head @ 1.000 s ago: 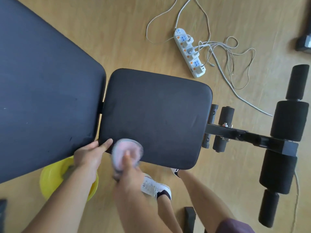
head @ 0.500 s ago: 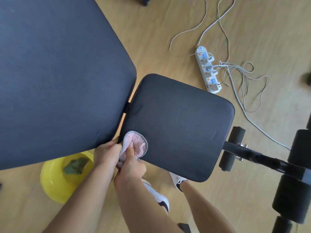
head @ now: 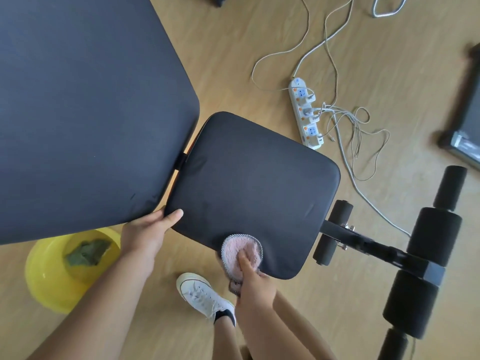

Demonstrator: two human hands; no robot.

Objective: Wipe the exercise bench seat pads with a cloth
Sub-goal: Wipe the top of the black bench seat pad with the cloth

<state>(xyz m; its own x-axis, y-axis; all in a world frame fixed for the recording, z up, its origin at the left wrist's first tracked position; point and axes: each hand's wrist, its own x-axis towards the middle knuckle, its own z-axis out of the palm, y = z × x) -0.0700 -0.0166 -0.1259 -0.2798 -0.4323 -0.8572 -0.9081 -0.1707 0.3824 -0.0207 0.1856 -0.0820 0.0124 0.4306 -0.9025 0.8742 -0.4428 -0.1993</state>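
Note:
The black seat pad (head: 252, 183) lies in the middle, with the larger black back pad (head: 85, 110) to its left. My right hand (head: 253, 284) presses a round pink cloth (head: 240, 252) with a grey mesh rim onto the seat pad's near edge, a finger lying across the cloth. My left hand (head: 146, 235) rests at the seat pad's near-left corner, thumb on top of the pad, beside the gap between the two pads.
A yellow basin (head: 52, 287) holding a dark green rag (head: 87, 252) sits on the wooden floor under the back pad. A white power strip (head: 306, 115) with tangled cables lies beyond the seat. Black foam leg rollers (head: 426, 261) stand at right. My white shoe (head: 202, 294) is below the seat.
My right hand has slid the pink cloth to the right along the seat pad's near edge. My left hand stays at the pad's near-left corner. The view has shifted.

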